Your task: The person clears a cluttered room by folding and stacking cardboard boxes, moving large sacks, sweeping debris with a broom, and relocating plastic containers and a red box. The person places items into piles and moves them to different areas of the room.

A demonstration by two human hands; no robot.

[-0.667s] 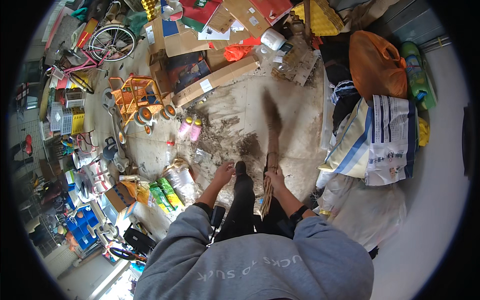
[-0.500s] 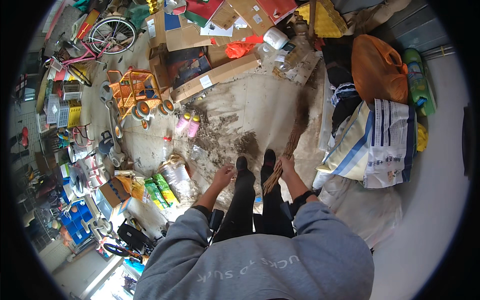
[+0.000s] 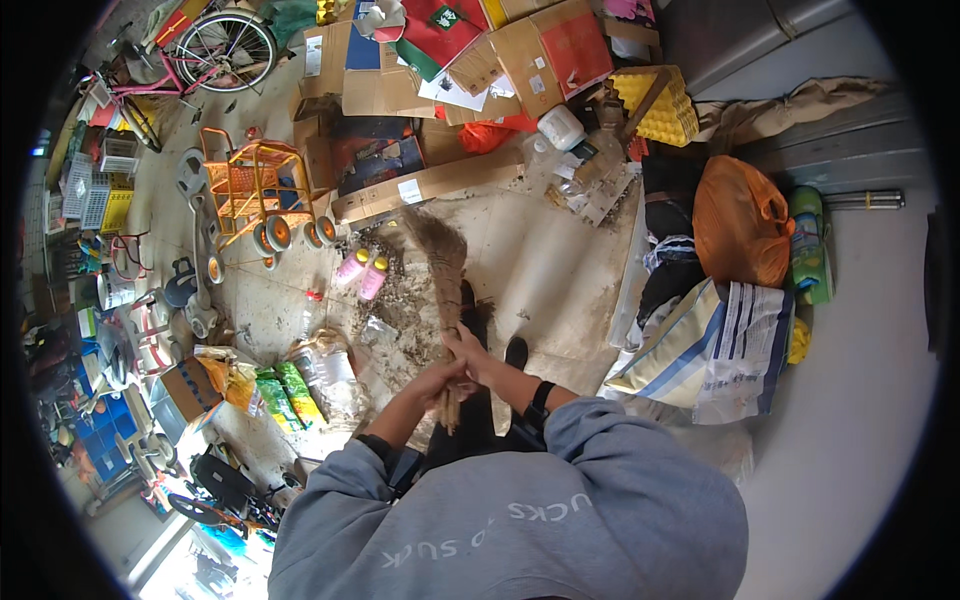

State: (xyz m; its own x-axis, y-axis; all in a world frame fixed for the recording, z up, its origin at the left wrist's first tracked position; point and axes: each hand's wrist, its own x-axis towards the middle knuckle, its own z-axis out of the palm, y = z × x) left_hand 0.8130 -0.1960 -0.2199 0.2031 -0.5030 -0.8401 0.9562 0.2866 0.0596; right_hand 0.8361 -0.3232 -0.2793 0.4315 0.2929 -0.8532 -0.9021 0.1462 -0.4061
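A twig broom (image 3: 449, 413) lies lengthwise in front of me, its dark bristles fanned out on the dirty floor just short of a cardboard box. My right hand (image 3: 468, 352) is closed around its handle partway down. Close below, near the butt end, my left hand (image 3: 440, 381) is wrapped round the same handle. The bristles touch a patch of dark dirt and debris (image 3: 408, 292). Two pink bottles with yellow caps (image 3: 362, 274) stand beside that dirt, left of the broom.
Flattened cardboard (image 3: 445, 185) and a white jug (image 3: 561, 129) are at the far side. An orange toy cart (image 3: 262, 190) stands to the left, with green packets (image 3: 290, 393) nearer. Along the right wall are an orange bag (image 3: 741, 222) and a striped sack (image 3: 680, 345).
My right hand has swung the broom from the right to the left, onto the dirt. My left hand, free before, has come to the handle and taken hold.
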